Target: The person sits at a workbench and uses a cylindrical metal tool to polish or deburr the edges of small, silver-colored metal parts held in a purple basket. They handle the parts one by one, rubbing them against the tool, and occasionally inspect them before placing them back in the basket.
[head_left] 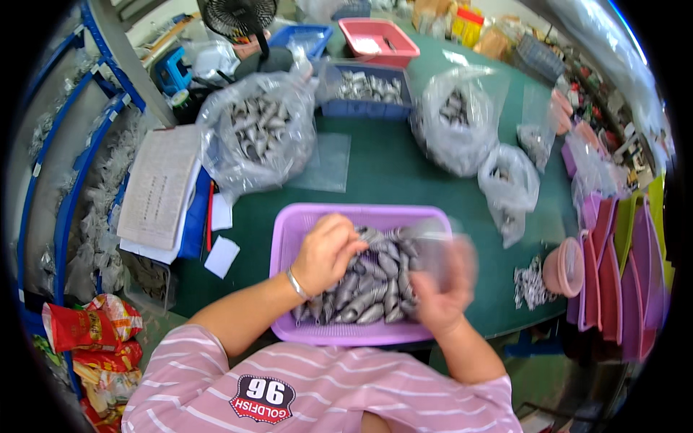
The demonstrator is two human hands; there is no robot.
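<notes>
A lilac plastic basket (280, 238) in front of me holds a heap of grey, striped, fish-shaped pieces (372, 278). Over its left part is my left hand (325, 252), fingers pinched together. What they hold, if anything, is hidden. A silvery bracelet circles that wrist. My right hand (449, 285) is smeared by motion above the basket's right rim. Beside its fingers is a blurred translucent shape (429, 242), perhaps clear plastic. Whether the hand grips it, I cannot tell.
Clear bags of grey pieces stand behind the basket, one large bag (260, 130) left and another bag (456, 119) right. Between them sits a blue bin (368, 108). Papers (160, 187) lie left; a pink cup (563, 268) and stacked coloured trays (613, 274) are right.
</notes>
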